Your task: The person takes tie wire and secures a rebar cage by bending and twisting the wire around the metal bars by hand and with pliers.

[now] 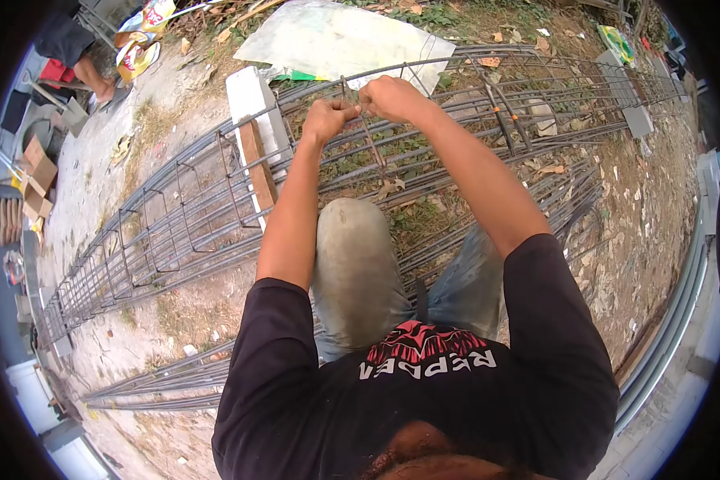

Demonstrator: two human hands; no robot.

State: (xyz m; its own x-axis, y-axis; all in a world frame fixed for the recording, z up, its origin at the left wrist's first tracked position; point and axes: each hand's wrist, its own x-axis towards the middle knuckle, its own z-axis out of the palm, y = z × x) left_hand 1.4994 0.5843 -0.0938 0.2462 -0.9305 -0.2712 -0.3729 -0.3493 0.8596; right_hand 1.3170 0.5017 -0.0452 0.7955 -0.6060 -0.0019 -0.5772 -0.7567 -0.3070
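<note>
A long rebar cage (158, 230) of steel bars and square stirrups runs across the ground in front of my knees. My left hand (328, 120) is at its far top bar, the fingers pinched together. Close beside it, my right hand (392, 99) is closed too, its fingertips nearly meeting those of the left. Both are by a stirrup (374, 144) where it crosses the long bars. Whatever the fingertips hold is too small to make out. Pincers with orange and black handles (500, 118) rest on the bars right of my right hand.
A white block (258, 108) and a wooden strip (260, 172) support the cage on the left; another pale block (626, 92) is at right. Loose rebar (168, 384) lies lower left. A pale sheet (328, 38) covers ground beyond. Another person's leg (88, 68) shows upper left.
</note>
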